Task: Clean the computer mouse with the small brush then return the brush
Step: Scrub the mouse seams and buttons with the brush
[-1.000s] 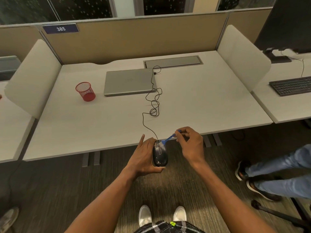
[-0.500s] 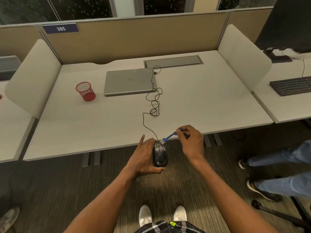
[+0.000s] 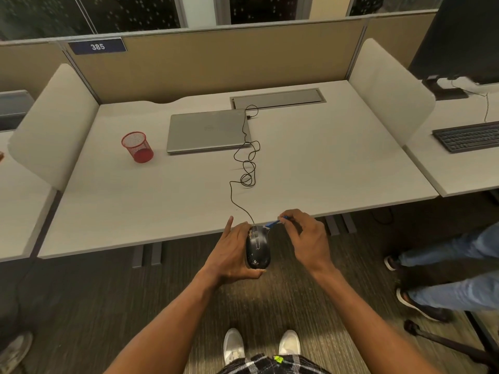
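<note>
A: Black plastic: the one mouse (image 3: 258, 249) sits in the left grip (image 3: 232, 252), just off the near edge of the desk (image 3: 162, 211), with the thumb under its rear, fingers along its left side and the forefinger straight out.
B: And the right grip (image 3: 305, 238)?
A: Narrow, its fingertips pinching the blue handle of the one small brush (image 3: 274, 224). The bristle end is at the mouse's front right corner; I cannot tell if it touches.
B: Count the rest.
A: One cable (image 3: 247, 163) loops from the mouse across the desk to one closed laptop (image 3: 208, 130). One red mesh cup (image 3: 137, 147) stands left of the laptop, well apart from both hands
</note>
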Tool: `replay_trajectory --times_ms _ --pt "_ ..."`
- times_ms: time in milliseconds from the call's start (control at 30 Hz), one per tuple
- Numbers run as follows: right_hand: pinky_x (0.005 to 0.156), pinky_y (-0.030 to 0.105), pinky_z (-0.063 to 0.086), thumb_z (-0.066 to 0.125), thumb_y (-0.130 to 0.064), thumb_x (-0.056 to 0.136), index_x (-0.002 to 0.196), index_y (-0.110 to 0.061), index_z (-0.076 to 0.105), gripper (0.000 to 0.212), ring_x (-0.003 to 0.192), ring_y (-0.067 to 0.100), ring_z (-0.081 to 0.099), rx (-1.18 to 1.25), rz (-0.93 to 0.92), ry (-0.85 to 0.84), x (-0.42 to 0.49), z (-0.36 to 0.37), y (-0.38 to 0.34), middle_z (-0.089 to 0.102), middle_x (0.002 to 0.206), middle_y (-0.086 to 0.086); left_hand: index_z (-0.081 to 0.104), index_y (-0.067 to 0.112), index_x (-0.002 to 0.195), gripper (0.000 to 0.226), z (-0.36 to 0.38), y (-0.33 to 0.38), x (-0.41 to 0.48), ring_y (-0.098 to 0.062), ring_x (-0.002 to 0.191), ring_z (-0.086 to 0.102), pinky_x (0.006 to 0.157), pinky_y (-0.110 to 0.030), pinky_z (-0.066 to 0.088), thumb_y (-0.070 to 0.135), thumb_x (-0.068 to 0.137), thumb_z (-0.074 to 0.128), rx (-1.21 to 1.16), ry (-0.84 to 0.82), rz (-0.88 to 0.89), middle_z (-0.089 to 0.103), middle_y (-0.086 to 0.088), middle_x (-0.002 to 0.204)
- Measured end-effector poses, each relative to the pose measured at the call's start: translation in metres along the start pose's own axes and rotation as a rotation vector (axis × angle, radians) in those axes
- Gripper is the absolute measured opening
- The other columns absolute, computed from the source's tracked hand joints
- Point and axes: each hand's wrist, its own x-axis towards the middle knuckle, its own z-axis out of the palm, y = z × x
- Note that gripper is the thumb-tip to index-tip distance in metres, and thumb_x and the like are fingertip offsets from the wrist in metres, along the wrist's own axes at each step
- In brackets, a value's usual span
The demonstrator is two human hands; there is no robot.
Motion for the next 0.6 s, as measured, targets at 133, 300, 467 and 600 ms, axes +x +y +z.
replay_trajectory --times_ms 133,300,467,600 --pt "0.078 0.035 0.06 0.067 -0.023 0.099 0.107 -0.021 0.07 0.009 0.089 0.006 0.068 0.0 -0.035 -0.096 -0.008 -0.009 0.002 0.072 0.095 -0.01 0.03 0.011 0.153 0.12 -0.003 0.001 0.001 -0.021 0.144 0.043 0.131 -0.048 -0.004 0.088 0.069 0.069 0.007 0.004 -0.003 0.049 -0.007 0.149" --pt "0.082 0.03 0.06 0.069 -0.018 0.097 0.102 -0.02 0.072 0.007 0.092 0.007 0.07 0.09 0.026 -0.089 -0.012 -0.022 0.0 0.074 0.093 -0.011 0.03 0.009 0.154 0.121 -0.003 0.0 -0.002 -0.022 0.145 0.042 0.13 -0.043 -0.01 0.087 0.07 0.068 0.019 0.009 -0.017 0.049 -0.009 0.15" --pt "0.085 0.035 0.061 0.07 -0.016 0.096 0.105 -0.02 0.075 0.011 0.095 0.009 0.071 0.158 0.046 -0.089 -0.019 -0.021 0.001 0.076 0.096 -0.011 0.031 0.008 0.153 0.121 -0.002 0.002 -0.002 -0.022 0.144 0.042 0.13 -0.043 -0.011 0.088 0.071 0.067 0.003 0.016 -0.014 0.05 -0.01 0.149" --pt "0.084 0.038 0.061 0.069 -0.016 0.096 0.107 -0.022 0.074 0.013 0.097 0.008 0.071 0.126 0.032 -0.135 -0.03 -0.024 0.004 0.075 0.1 -0.013 0.031 0.007 0.153 0.119 -0.003 0.005 -0.001 -0.023 0.144 0.042 0.13 -0.042 -0.012 0.086 0.072 0.068 -0.006 0.031 -0.007 0.05 -0.011 0.148"
